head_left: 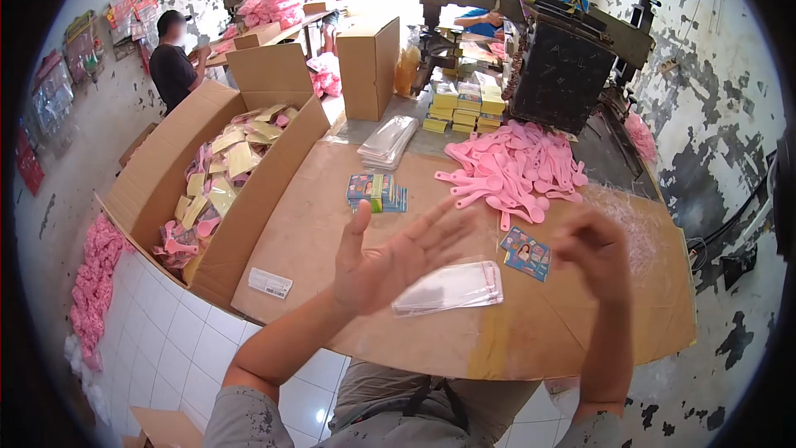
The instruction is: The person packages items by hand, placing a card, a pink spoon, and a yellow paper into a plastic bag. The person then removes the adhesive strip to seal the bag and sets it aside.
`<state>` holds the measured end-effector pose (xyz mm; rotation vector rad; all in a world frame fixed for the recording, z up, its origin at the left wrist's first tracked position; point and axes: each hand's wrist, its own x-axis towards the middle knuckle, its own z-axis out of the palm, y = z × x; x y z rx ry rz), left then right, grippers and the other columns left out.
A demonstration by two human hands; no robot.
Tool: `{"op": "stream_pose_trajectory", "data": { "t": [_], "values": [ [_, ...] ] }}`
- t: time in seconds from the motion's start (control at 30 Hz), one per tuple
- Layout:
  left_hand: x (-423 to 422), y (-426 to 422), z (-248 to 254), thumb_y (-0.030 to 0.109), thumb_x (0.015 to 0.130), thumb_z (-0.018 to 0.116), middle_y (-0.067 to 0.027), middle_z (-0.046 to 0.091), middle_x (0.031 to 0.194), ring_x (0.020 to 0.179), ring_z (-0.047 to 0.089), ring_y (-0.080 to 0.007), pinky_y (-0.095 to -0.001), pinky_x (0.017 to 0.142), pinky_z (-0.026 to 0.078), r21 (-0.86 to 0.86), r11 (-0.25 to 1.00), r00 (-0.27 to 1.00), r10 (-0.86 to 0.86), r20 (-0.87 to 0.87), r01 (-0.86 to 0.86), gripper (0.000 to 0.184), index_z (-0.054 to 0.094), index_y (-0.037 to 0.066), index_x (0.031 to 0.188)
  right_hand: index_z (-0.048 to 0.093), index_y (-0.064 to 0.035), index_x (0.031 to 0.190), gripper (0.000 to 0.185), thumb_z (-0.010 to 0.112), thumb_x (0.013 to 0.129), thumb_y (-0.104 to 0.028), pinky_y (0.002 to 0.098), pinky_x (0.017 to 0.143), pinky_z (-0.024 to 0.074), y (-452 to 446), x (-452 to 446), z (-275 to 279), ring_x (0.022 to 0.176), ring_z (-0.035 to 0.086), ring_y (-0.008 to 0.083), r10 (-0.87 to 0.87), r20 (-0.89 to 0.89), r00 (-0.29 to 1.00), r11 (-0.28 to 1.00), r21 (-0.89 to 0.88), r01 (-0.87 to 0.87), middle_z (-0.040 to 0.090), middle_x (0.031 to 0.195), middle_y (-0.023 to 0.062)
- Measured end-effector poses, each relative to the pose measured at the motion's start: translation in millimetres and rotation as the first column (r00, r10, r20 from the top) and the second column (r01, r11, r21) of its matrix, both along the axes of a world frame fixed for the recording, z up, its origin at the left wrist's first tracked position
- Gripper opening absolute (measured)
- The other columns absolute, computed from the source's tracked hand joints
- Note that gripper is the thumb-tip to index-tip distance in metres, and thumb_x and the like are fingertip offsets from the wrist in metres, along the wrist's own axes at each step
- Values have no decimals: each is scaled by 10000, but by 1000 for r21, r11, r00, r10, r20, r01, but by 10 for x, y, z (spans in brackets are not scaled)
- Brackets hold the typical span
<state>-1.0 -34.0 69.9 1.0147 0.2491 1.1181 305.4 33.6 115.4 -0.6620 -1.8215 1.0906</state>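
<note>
My left hand [398,257] is raised over the brown cardboard-covered table [332,265], palm showing and fingers stretched out, holding nothing. Beneath it lies a stack of clear plastic bags [452,290]. My right hand [595,250] hovers at the right with bent fingers, smeared by motion; whether it holds anything is hidden. Just left of it is a blue printed card [526,254]. Beyond the hands is a heap of pink plastic spoons [522,170]. Several blue printed cards [377,192] are stacked behind my left hand.
A large open carton [274,187] full of packed pieces stands on the left. More clear bags [388,143], stacked yellow-edged cards [464,104] and a black machine [560,66] are at the back. A white label [269,284] lies front left. Other people [172,62] work farther off.
</note>
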Motion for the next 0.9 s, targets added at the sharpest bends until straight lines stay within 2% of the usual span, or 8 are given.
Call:
{"op": "stream_pose_trajectory", "data": {
  "t": [0.1,0.17,0.2,0.23,0.3,0.47,0.6,0.9],
  "values": [
    [-429,137,-175,650,1015,459,-180,451,1599,1473,437,-311,-474,1238,263,201,962,850,259,-459,-184,843,320,83,1624,639,-16,1028,70,657,964,4,244,783,516,519,1450,-196,958,645,97,173,-311,935,969,-116,-218,673,929,72],
    [-606,194,-324,487,999,609,-166,529,1523,1383,530,-291,-444,1152,390,326,922,681,377,-628,-210,703,452,58,1534,615,9,1121,161,623,960,20,271,814,528,889,2391,-557,983,656,130,-230,-16,973,970,76,231,682,986,97],
    [-632,207,-382,405,991,684,-159,568,1485,1338,576,-281,-429,1109,453,386,898,578,432,-692,-209,637,518,45,1489,603,15,1156,212,606,946,44,293,826,529,1006,2830,-785,987,663,163,-685,314,657,716,453,531,681,1008,110],
    [-621,219,-416,370,977,707,-162,592,1437,1300,597,-277,-420,1080,472,461,867,500,490,-714,-191,602,547,31,1448,591,21,1191,263,590,933,67,316,839,531,1020,3046,-916,990,669,195,-942,328,70,322,826,463,680,1030,123],
    [-588,265,-456,300,949,754,-167,640,1340,1225,637,-271,-403,1020,509,599,791,332,603,-726,-126,533,606,2,1365,585,22,1193,366,555,843,124,372,875,518,838,2987,-1029,1007,665,288,-990,137,38,142,939,313,668,1096,152],
    [-258,466,-781,306,923,756,-166,657,1170,1100,648,-317,-419,943,524,717,697,251,691,-677,13,475,657,21,1290,649,-18,1138,399,567,780,137,452,1036,442,638,2375,-866,1176,583,382,-764,537,357,563,285,776,629,1207,198],
    [9,568,-830,240,900,779,-122,641,1062,983,642,-293,-396,859,528,722,671,139,709,-692,168,310,720,58,1144,688,-26,1105,255,668,851,-14,439,1044,441,612,1460,-1013,1168,592,356,-758,371,536,616,676,404,632,1187,182],
    [51,582,-942,153,899,776,-85,638,988,847,628,-218,-338,756,530,612,784,289,612,-736,-101,180,715,68,1046,697,-16,1177,342,750,883,-182,425,924,516,540,266,-989,1041,659,348,-345,700,625,938,237,253,677,1129,166]
  ]
}}
